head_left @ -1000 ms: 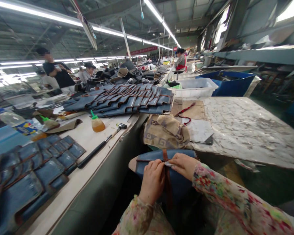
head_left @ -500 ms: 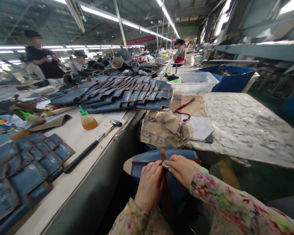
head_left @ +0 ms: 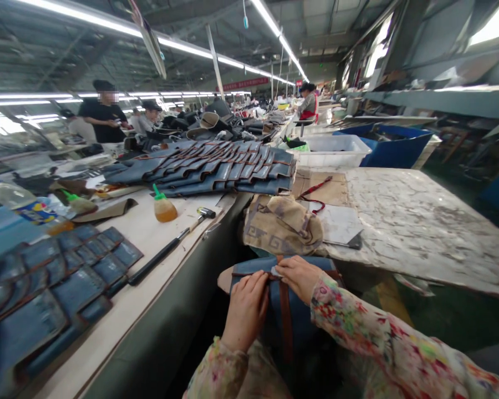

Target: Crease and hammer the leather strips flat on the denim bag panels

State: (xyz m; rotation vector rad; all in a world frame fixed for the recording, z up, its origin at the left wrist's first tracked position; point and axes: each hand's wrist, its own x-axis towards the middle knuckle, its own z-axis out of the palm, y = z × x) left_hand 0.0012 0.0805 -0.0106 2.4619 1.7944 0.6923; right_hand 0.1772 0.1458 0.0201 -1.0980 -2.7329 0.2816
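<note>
A blue leather panel [head_left: 305, 318] with brown strips is draped over a support whose pale rounded end [head_left: 224, 280] sticks out at the left. My left hand [head_left: 246, 305] is closed on the panel, its fingers bent over the brown horizontal strip. To its right, my right hand [head_left: 298, 277] pinches a small whitish-grey piece [head_left: 275, 271], too small to name, against the same strip near where a vertical brown strip [head_left: 285, 316] crosses. My fingers hide part of the crossing.
At left, a bench [head_left: 120, 332] holds blue leather pieces [head_left: 45, 299], a hammer [head_left: 166, 252] and a glue bottle [head_left: 165, 208]. Ahead lie a patterned cloth [head_left: 280, 227] and a stack of blue panels [head_left: 216, 166]. A worn white table [head_left: 416, 221] stands right. Co-workers are farther back.
The view has turned slightly left and up. Both hands have shifted left along the brown strip, the right one with the small pale piece, so more of the vertical strip shows.
</note>
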